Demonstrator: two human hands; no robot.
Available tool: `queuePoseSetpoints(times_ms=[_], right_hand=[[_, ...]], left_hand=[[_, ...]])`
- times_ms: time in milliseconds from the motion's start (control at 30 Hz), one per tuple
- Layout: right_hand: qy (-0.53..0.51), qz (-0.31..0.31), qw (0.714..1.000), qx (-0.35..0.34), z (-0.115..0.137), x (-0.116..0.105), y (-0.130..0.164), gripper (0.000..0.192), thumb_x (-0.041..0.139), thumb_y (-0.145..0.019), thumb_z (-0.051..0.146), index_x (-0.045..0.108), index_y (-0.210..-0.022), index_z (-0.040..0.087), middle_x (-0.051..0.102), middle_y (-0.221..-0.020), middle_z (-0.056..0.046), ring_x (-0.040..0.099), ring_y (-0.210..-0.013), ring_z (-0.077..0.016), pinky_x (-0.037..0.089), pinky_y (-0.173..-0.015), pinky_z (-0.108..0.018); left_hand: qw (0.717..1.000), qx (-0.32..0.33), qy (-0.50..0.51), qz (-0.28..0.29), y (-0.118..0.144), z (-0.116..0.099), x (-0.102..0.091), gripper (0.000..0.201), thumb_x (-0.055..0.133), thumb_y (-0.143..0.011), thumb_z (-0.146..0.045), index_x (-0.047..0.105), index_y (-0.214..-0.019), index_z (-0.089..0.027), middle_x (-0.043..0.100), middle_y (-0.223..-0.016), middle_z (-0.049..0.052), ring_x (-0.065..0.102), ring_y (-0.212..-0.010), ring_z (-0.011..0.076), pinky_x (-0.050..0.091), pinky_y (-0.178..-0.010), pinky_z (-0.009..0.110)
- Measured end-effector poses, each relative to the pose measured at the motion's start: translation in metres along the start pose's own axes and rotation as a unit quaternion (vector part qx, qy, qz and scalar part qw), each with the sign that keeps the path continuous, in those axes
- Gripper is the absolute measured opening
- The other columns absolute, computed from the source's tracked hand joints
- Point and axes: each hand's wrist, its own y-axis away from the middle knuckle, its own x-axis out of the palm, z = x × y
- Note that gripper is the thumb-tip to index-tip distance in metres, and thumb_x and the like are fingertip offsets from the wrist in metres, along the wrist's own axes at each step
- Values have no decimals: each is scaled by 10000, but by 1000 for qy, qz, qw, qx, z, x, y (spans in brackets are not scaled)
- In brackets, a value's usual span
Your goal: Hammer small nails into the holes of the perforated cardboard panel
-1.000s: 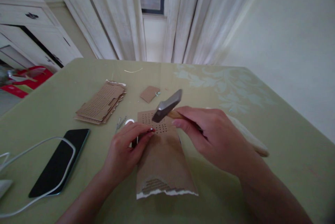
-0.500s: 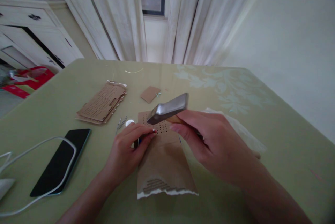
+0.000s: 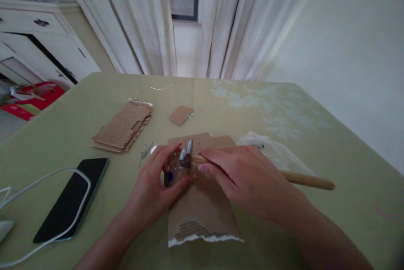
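Observation:
My right hand (image 3: 249,177) grips a hammer by its wooden handle (image 3: 307,180). The metal head (image 3: 186,155) is down on a brown cardboard sheet (image 3: 202,207) punched with rows of small holes. My left hand (image 3: 153,186) rests on the sheet's left edge, fingers pinched right beside the hammer head; what they pinch is hidden. A small blue spot (image 3: 170,176) shows by the left thumb. The sheet lies flat on the green table (image 3: 331,144), its torn near edge toward me.
A stack of perforated cardboard pieces (image 3: 123,126) lies at the back left, with loose nails (image 3: 145,149) between it and my hands. A small cardboard scrap (image 3: 180,115) sits behind. A black phone (image 3: 72,198) with a white cable (image 3: 41,177) lies at left. A clear plastic bag (image 3: 274,152) is at right.
The hammer head has swung down from above the sheet onto it beside my left fingers. The handle now lies low and level. My left hand stayed in place.

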Motion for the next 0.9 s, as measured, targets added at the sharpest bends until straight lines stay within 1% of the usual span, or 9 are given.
queuePoseSetpoints(times_ms=[67, 133, 200, 367, 533, 700, 767, 833, 900], right_hand=[[-9, -23, 1000, -7, 0, -1, 1, 253, 568, -1161, 311, 778, -1051, 223, 834, -959, -51, 737, -836, -242, 411, -753, -362], [-37, -73, 996, -22, 0, -3, 3, 233, 561, -1161, 298, 766, -1076, 225, 830, -994, -46, 731, -860, -229, 413, -753, -349], [-53, -90, 994, -26, 0, -3, 4, 229, 566, -1159, 297, 748, -1042, 223, 820, -978, -36, 717, -836, -216, 407, -740, -342], [-5, 39, 999, 1, 1, 3, -2, 258, 588, -1161, 310, 780, -1014, 219, 847, -964, -52, 751, -836, -250, 391, -740, -368], [7, 15, 1000, 15, -9, -7, 4, 280, 574, -1163, 333, 799, -1028, 235, 846, -985, -54, 756, -853, -255, 392, -753, -371], [58, 78, 995, 38, -20, -10, 6, 321, 556, -1169, 306, 790, -970, 211, 835, -919, -73, 750, -821, -273, 348, -718, -381], [54, 84, 994, 42, -21, -8, 4, 335, 557, -1171, 310, 780, -941, 210, 832, -908, -70, 746, -813, -266, 346, -721, -378], [44, 83, 995, 44, -21, -6, 2, 335, 565, -1170, 313, 777, -929, 216, 830, -900, -61, 744, -817, -259, 352, -734, -375], [32, 87, 995, 47, -21, -7, 1, 326, 564, -1171, 313, 789, -953, 224, 834, -907, -56, 746, -832, -258, 360, -748, -372]], left_hand=[[1000, -5, -5, 17, 1, 1, -1, 452, 876, -940, -410, 723, -1342, -273, 701, -1307, 95, 694, -1057, 258, 607, -841, 373], [1000, -10, -7, 21, 1, 2, -1, 402, 863, -952, -441, 744, -1295, -270, 693, -1326, 102, 694, -1140, 288, 610, -931, 416], [1000, -15, -4, 20, 1, 1, 0, 392, 865, -949, -462, 754, -1269, -265, 693, -1333, 105, 691, -1189, 305, 604, -1000, 451], [999, -17, 24, 25, 1, 2, 1, 413, 854, -964, -435, 744, -1333, -287, 687, -1379, 103, 683, -1258, 303, 586, -1069, 467], [1000, -14, 1, 24, 4, 4, -1, 470, 877, -940, -484, 753, -1351, -292, 700, -1372, 107, 683, -1254, 318, 581, -1078, 516], [1000, -2, -12, 15, 4, 3, 0, 480, 859, -952, -500, 762, -1376, -296, 728, -1357, 111, 695, -1252, 325, 578, -1090, 521], [1000, 11, -7, 16, 1, 4, -5, 408, 799, -1001, -477, 769, -1363, -291, 741, -1349, 105, 713, -1208, 300, 594, -1048, 472], [1000, 4, -26, -4, -4, 10, -14, 313, 718, -1046, -471, 790, -1281, -277, 770, -1259, 90, 733, -1012, 250, 610, -890, 396], [993, -43, -105, -46, -9, 24, -29, 282, 647, -1063, -494, 800, -1105, -261, 789, -1093, 76, 688, -806, 227, 551, -726, 360]])
